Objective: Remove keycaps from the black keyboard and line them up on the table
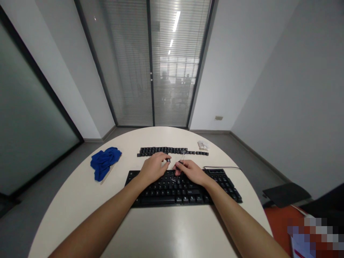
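A black keyboard (pixel 161 200) lies across the table, with some keys off its upper left part. Above that part, my left hand (pixel 154 166) pinches a small black keycap (pixel 168 160) between thumb and fingertips. My right hand (pixel 190 170) is closed around a thin wire tool (pixel 173 178), its wire end over the keyboard's upper middle. Beyond both hands, loose black keycaps (pixel 161 150) stand in rows on the table.
A crumpled blue cloth (pixel 104 161) lies on the left of the round white table (pixel 80 200). Something whitish and crumpled (pixel 203 145) sits at the back right. The keyboard's cable (pixel 223 167) runs off the right edge. A red chair (pixel 279 222) stands to the right.
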### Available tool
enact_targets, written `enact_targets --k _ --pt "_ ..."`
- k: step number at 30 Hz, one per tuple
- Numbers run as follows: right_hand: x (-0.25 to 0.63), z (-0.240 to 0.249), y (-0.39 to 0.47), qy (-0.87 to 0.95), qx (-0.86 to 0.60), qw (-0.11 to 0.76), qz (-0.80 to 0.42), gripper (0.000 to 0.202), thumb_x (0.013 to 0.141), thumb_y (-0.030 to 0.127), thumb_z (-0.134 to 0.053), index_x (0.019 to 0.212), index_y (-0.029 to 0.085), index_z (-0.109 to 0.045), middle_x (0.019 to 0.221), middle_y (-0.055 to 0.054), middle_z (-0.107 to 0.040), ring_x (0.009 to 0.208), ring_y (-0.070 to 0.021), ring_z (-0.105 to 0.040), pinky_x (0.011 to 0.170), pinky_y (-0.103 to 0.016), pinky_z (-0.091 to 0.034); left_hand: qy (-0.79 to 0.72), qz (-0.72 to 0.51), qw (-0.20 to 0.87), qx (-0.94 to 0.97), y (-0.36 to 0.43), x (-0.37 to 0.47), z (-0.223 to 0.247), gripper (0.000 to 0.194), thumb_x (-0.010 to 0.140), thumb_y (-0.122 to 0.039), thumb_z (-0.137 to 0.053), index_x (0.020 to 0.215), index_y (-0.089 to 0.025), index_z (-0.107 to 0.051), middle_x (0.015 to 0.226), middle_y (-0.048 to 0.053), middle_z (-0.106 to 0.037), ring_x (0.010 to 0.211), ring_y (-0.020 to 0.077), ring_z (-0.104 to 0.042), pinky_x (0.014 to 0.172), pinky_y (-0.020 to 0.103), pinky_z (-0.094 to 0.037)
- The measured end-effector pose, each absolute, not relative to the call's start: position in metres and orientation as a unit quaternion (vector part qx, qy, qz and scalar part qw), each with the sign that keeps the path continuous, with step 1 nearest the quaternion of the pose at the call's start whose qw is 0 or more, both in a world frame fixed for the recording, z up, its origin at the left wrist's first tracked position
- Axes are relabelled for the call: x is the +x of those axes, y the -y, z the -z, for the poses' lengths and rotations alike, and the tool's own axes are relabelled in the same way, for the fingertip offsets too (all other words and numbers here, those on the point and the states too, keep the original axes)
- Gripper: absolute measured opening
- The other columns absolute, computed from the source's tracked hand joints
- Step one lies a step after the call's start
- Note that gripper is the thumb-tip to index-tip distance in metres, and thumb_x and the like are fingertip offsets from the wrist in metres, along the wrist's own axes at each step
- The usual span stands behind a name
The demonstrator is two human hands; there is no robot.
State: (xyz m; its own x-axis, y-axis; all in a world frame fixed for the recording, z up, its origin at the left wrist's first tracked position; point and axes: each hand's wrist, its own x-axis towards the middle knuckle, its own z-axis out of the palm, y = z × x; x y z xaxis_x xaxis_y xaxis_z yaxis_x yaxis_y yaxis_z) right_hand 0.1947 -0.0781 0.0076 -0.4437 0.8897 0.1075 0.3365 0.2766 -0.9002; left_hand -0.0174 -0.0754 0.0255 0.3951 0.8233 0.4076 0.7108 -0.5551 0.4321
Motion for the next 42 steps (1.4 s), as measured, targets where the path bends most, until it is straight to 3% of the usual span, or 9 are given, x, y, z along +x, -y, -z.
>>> enact_targets --k 3,10,16,42 --pt "0.194 -0.007 0.078 0.733 -0.416 0.323 -0.432 0.052 0.093 0.060 -0.048 0.089 0.015 -0.071 0.073 -0.005 -0.072 0.071 -0.0186 -0.066 0.077 -0.031 -0.050 -0.466 -0.281 0.061 0.837 0.061 -0.010 -0.029 0.022 0.090 -0.020 -0.059 0.109 -0.023 -0.068 0.111 0.004 -0.070 0.107 0.0229 -0.061 0.096 0.035 -0.049" --pt "0.193 -0.007 0.078 0.727 -0.413 0.324 -0.442 0.052 0.093 0.061 -0.048 0.087 0.014 -0.071 0.072 -0.005 -0.072 0.070 -0.0183 -0.066 0.075 -0.031 -0.051 -0.473 -0.244 0.026 0.846 0.031 0.009 -0.028 0.020 0.089 -0.022 -0.061 0.107 -0.024 -0.069 0.108 0.005 -0.071 0.107 0.0250 -0.061 0.089 0.037 -0.052" --pt "0.194 -0.006 0.078 0.726 -0.412 0.325 -0.443 0.050 0.094 0.058 -0.049 0.087 0.014 -0.071 0.072 -0.005 -0.072 0.070 -0.0179 -0.065 0.074 -0.030 -0.050 -0.453 -0.227 0.008 0.862 0.015 0.015 -0.022 0.018 0.088 -0.016 -0.061 0.103 -0.022 -0.069 0.110 0.006 -0.068 0.117 0.0254 -0.051 0.089 0.035 -0.052" --pt "0.193 -0.008 0.080 0.731 -0.417 0.321 -0.434 0.048 0.095 0.056 -0.048 0.087 0.015 -0.070 0.072 -0.004 -0.072 0.070 -0.0169 -0.065 0.074 -0.028 -0.049 -0.463 -0.207 -0.025 0.862 0.007 0.011 0.004 0.013 0.088 -0.018 -0.063 0.099 -0.022 -0.069 0.109 0.007 -0.063 0.114 0.0241 -0.049 0.097 0.035 -0.048"
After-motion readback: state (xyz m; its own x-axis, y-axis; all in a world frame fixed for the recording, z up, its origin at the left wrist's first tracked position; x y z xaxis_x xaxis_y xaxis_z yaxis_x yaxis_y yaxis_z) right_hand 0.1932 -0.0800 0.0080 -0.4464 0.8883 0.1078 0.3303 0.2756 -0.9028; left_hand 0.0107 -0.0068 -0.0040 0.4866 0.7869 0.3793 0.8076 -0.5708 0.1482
